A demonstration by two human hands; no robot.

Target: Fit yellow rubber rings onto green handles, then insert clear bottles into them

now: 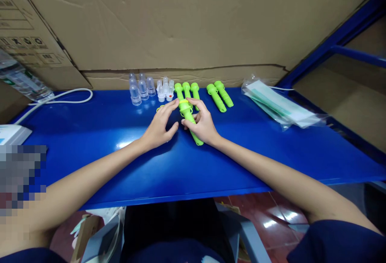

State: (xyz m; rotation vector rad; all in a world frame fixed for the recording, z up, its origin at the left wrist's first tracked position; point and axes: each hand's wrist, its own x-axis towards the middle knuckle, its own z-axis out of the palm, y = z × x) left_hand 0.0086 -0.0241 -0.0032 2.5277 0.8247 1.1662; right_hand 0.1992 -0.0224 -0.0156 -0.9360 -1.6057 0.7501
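Observation:
A lime-green plastic tube [191, 123] lies on the blue table [90, 134] between both hands. My right hand [202, 125] is wrapped round its body. My left hand [159, 127] reaches its fingertips to a yellow ring [183, 101] at the tube's upper end. A small yellow-green ring [159, 109] lies on the table just beyond my left fingers. Behind the hands, three more green tubes [187, 89] lie side by side.
Two green tubes [220, 95] lie further right. Clear plastic caps [141, 87] and small white pieces [165, 90] stand at the back. Bagged packets [279, 104] lie at right, a white cable [60, 98] and wrapped item at left. A cardboard wall [193, 21] backs the table.

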